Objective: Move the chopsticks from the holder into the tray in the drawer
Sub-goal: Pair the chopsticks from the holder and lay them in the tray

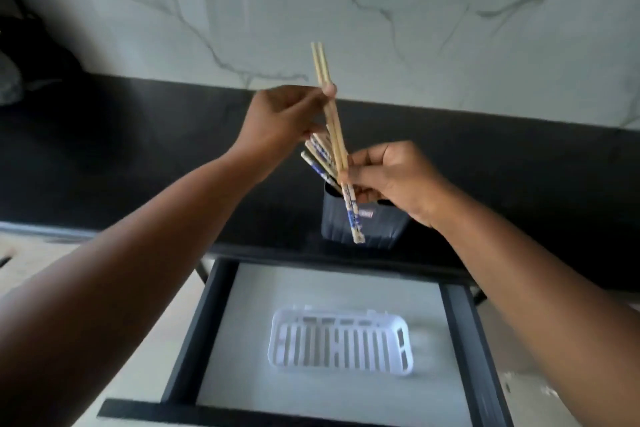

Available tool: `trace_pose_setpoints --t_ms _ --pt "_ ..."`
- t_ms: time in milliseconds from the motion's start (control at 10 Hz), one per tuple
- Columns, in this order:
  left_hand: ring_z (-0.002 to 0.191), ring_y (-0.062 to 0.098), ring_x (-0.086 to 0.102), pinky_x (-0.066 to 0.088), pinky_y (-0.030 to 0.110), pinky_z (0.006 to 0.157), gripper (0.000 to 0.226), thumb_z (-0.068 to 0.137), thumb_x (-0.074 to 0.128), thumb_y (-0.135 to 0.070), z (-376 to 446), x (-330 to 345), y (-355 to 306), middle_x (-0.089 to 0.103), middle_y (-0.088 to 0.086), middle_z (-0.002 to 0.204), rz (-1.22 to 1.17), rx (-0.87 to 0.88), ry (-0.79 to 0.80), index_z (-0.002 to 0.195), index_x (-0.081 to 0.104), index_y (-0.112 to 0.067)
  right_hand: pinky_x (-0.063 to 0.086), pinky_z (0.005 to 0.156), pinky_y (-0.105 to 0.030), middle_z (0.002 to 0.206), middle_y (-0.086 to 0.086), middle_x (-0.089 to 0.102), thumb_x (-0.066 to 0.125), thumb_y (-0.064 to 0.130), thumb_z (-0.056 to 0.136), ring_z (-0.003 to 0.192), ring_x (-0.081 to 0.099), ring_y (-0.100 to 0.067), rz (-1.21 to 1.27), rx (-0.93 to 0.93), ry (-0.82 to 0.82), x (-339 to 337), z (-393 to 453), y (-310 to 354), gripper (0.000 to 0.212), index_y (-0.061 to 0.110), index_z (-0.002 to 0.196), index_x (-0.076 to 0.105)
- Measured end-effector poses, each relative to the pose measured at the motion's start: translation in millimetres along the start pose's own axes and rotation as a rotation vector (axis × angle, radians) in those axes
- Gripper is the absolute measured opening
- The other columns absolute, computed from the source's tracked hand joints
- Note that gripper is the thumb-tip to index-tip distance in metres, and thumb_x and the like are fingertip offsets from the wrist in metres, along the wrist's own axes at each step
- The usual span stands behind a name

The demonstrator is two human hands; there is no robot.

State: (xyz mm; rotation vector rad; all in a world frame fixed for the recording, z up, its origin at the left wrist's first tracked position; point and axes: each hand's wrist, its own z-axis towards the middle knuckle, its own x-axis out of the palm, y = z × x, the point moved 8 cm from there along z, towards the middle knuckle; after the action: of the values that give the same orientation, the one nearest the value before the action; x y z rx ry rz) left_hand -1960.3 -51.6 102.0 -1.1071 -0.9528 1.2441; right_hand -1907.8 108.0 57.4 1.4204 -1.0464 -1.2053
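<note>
A pair of pale wooden chopsticks [333, 121] with blue-patterned ends is held up above the dark holder [360, 224], tilted a little to the left. My left hand [280, 118] pinches them near the upper part. My right hand [394, 177] grips them lower down, just above the patterned ends. Several more blue-patterned chopsticks [317, 163] stick out of the holder, leaning left behind the held pair. The holder stands on the black counter. Below it the drawer [221, 305] is pulled out, with a white slotted tray [341, 343] lying in it with nothing inside.
A white marble-look wall [415, 28] rises behind the black counter [138, 149]. The drawer has black side walls and a grey floor. A dark object [20, 55] sits at the far left on the counter. Pale flooring shows left of the drawer.
</note>
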Motion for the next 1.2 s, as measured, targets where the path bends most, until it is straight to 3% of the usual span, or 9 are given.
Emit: trace_pose_setpoints --t_ms 100,200,300,400,600,800,900,1100,1200 --pt "0.073 0.014 0.063 0.049 0.036 0.072 0.043 0.082 0.055 -0.065 -11 -47 43 0.070 0.000 0.074 0.041 0.043 -0.205 0.077 0.076 -0.027 0.049 0.058 -0.019 0.063 0.005 0.068 0.079 0.011 0.075 0.057 0.056 -0.001 -0.366 -0.024 0.061 10 -25 -53 0.006 0.016 0.075 0.075" --pt "0.086 0.004 0.062 0.046 0.030 0.081 0.054 0.086 0.036 -0.076 -22 -73 87 0.071 -0.012 0.085 0.536 0.136 -0.221 0.096 0.071 -0.035 0.048 0.060 -0.027 0.068 0.004 0.069 0.072 0.025 0.080 0.058 0.056 -0.001 -0.740 0.057 0.305 26 -56 -122 0.005 0.020 0.080 0.072" --pt "0.147 0.025 0.020 0.017 0.041 0.118 0.076 0.090 0.027 -0.072 -28 -61 162 0.031 0.006 0.157 1.185 -0.003 0.078 0.146 0.039 -0.021 0.048 0.062 -0.028 0.076 0.011 0.064 0.056 0.030 0.086 0.068 0.056 -0.004 -0.995 0.176 0.510 39 -81 -188 0.013 0.027 0.087 0.069" --pt "0.150 0.027 -0.006 -0.004 0.046 0.119 0.085 0.089 0.020 -0.073 -43 -47 217 0.002 0.006 0.164 1.397 -0.150 0.252 0.154 0.012 -0.020 0.049 0.066 -0.034 0.084 0.003 0.068 0.048 0.021 0.085 0.076 0.061 -0.018 -1.108 0.261 0.618 46 -89 -238 0.020 0.023 0.085 0.067" --pt "0.150 0.024 -0.003 -0.002 0.046 0.119 0.088 0.085 0.009 -0.078 -47 -47 227 0.004 0.001 0.164 1.395 -0.144 0.229 0.155 0.010 -0.025 0.033 0.051 -0.021 0.084 -0.001 0.068 0.046 0.012 0.081 0.074 0.060 -0.020 -1.193 0.254 0.674 61 -85 -289 0.018 0.015 0.074 0.063" --pt "0.150 0.023 -0.004 -0.003 0.044 0.120 0.086 0.086 0.009 -0.077 -48 -45 224 0.002 0.000 0.164 1.391 -0.139 0.230 0.155 0.007 -0.026 0.021 0.047 -0.026 0.059 0.001 0.039 0.048 0.000 0.079 0.055 0.035 -0.015 -1.172 0.304 0.773 75 -84 -311 0.029 0.016 0.058 0.038" --pt "0.150 0.022 -0.004 -0.002 0.044 0.120 0.085 0.086 0.009 -0.077 -49 -45 224 0.001 0.000 0.164 1.394 -0.140 0.228 0.155 0.007 -0.027 0.019 0.047 -0.025 0.057 0.002 0.032 0.047 -0.003 0.079 0.052 0.030 -0.013 -1.150 0.336 0.805 75 -85 -318 0.024 0.012 0.062 0.042" --pt "0.150 0.023 -0.003 -0.001 0.045 0.121 0.084 0.087 0.009 -0.077 -50 -45 223 0.003 0.000 0.164 1.400 -0.138 0.224 0.155 0.008 -0.027 0.038 0.053 -0.020 0.082 0.007 0.073 0.053 0.013 0.084 0.059 0.053 0.001 -1.026 0.403 0.731 68 -87 -328 0.017 0.005 0.086 0.068" --pt "0.150 0.023 -0.003 -0.001 0.045 0.121 0.084 0.087 0.009 -0.077 -51 -45 223 0.002 0.000 0.164 1.405 -0.136 0.225 0.155 0.007 -0.027 0.043 0.061 -0.022 0.091 0.003 0.071 0.057 0.016 0.085 0.072 0.058 -0.007 -1.010 0.415 0.689 64 -87 -332 0.014 0.011 0.090 0.069"
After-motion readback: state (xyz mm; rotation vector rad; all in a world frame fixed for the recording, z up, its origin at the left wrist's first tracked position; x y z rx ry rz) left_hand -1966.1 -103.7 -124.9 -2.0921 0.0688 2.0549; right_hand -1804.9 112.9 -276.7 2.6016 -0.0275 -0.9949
